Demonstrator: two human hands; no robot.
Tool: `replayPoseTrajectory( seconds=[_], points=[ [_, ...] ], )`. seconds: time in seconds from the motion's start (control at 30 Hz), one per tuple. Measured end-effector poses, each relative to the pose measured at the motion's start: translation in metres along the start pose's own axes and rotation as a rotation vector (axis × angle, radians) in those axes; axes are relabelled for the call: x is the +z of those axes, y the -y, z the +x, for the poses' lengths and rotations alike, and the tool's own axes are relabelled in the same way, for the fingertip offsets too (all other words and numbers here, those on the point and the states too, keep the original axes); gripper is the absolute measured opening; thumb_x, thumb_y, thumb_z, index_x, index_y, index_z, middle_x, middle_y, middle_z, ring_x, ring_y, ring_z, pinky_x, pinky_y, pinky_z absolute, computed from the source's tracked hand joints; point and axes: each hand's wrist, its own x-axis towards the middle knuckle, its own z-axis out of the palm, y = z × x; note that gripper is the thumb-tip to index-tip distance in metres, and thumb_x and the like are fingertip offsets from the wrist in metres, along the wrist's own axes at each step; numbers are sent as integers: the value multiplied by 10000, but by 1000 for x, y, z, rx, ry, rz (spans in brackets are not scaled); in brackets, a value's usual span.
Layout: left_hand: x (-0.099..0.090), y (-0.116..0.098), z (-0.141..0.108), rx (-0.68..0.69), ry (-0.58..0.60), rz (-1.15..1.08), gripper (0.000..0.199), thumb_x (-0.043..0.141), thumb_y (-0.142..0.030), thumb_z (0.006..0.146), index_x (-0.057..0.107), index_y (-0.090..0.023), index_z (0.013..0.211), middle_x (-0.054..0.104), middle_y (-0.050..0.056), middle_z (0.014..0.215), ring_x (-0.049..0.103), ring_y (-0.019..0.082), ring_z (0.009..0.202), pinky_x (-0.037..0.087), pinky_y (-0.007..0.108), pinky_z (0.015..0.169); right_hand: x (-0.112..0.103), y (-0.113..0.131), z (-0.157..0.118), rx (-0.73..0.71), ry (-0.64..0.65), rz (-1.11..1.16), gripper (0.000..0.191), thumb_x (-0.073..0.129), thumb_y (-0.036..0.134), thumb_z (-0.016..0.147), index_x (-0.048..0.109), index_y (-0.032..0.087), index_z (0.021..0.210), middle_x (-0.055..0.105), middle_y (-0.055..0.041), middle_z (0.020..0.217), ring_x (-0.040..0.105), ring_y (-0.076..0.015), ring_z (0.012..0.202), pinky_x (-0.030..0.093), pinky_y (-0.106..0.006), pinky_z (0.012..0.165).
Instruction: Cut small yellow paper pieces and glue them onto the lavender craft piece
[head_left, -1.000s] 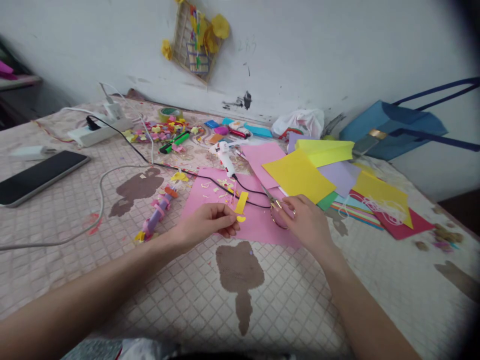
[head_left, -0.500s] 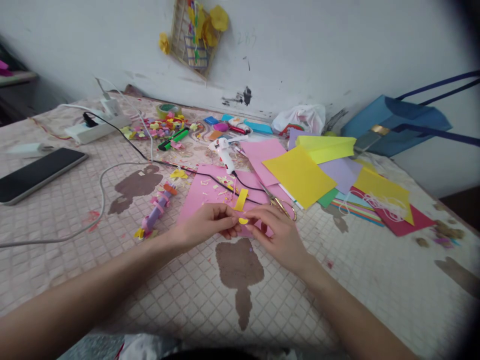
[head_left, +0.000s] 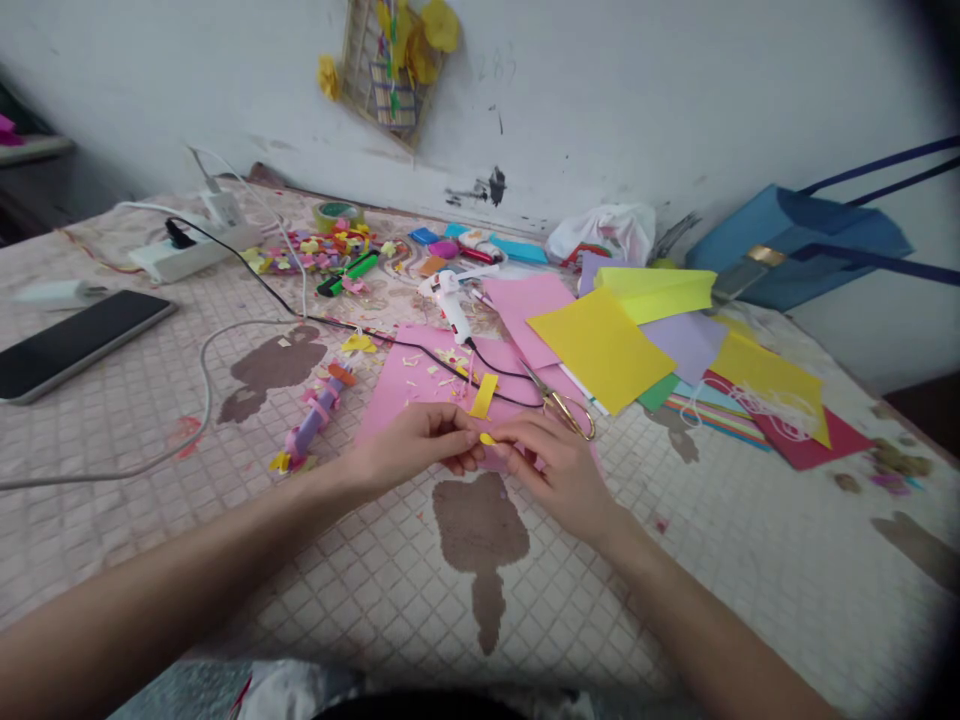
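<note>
A small yellow paper piece (head_left: 487,439) is pinched between the fingertips of my left hand (head_left: 427,440) and my right hand (head_left: 551,460), over the front edge of a pink sheet (head_left: 390,385). Just beyond the fingers a yellow paper strip (head_left: 484,395) lies on that sheet, among small paper scraps. Gold-handled scissors (head_left: 559,402) rest right behind my right hand. To the left of my left hand lies a purple paper roll (head_left: 310,424) wrapped with pink, orange and yellow bits.
A white glue gun (head_left: 453,308) with a black cord stands behind the pink sheet. Coloured sheets (head_left: 600,345) are spread to the right. At left are a phone (head_left: 82,340), a power strip (head_left: 180,255) and cables. A blue bag (head_left: 795,250) is at the back right.
The small yellow piece has turned between the fingertips and looks narrower. Both hands stay in nearly the same place. The camera view has shifted slightly.
</note>
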Motion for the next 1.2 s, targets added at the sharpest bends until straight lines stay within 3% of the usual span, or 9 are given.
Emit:
replayPoseTrajectory(
  seconds=[0.27, 0.5, 0.73, 0.97, 1.1, 1.2],
  points=[
    [0, 1, 1, 44, -22, 65, 125, 555, -225, 823, 566, -105, 791, 620, 8, 691, 555, 76, 612, 447, 223, 620, 4, 4, 1, 107, -8, 124, 102, 573, 154, 819, 616, 192, 903, 658, -25, 872, 589, -155, 807, 468, -272, 690],
    [2, -1, 2, 81, -31, 105, 136, 547, -241, 824, 558, -115, 774, 621, 14, 696, 557, 86, 630, 449, 234, 627, 7, 6, 1, 279, 4, 247, 55, 539, 158, 817, 573, 185, 783, 607, -2, 729, 537, -119, 623, 418, -223, 516],
    [2, 0, 1, 75, -24, 29, 162, 589, -255, 799, 580, -103, 854, 617, 26, 756, 554, 92, 653, 446, 251, 652, 11, 5, -2, 138, -110, 50, 109, 504, 106, 811, 561, 197, 794, 585, -18, 753, 520, -140, 650, 423, -255, 557],
    [3, 3, 3, 49, -16, -107, 147, 649, -206, 749, 592, -110, 845, 601, 4, 749, 539, 80, 669, 416, 235, 668, 15, 2, -5, 13, -71, -114, 147, 472, 97, 837, 579, 192, 874, 590, -46, 820, 559, -168, 749, 452, -285, 616],
    [2, 5, 3, 46, -20, -129, 130, 651, -205, 746, 588, -116, 817, 594, -5, 726, 524, 73, 639, 407, 224, 640, 16, 2, -5, -18, -69, -162, 168, 471, 94, 837, 588, 192, 908, 609, -61, 864, 571, -189, 804, 464, -317, 670],
    [2, 5, 3, 48, -26, -116, 126, 653, -212, 743, 587, -119, 797, 589, -5, 712, 519, 74, 633, 408, 222, 634, 15, 4, -4, 28, -77, -86, 163, 473, 91, 829, 587, 192, 887, 605, -52, 845, 567, -171, 756, 457, -294, 626]
  ],
)
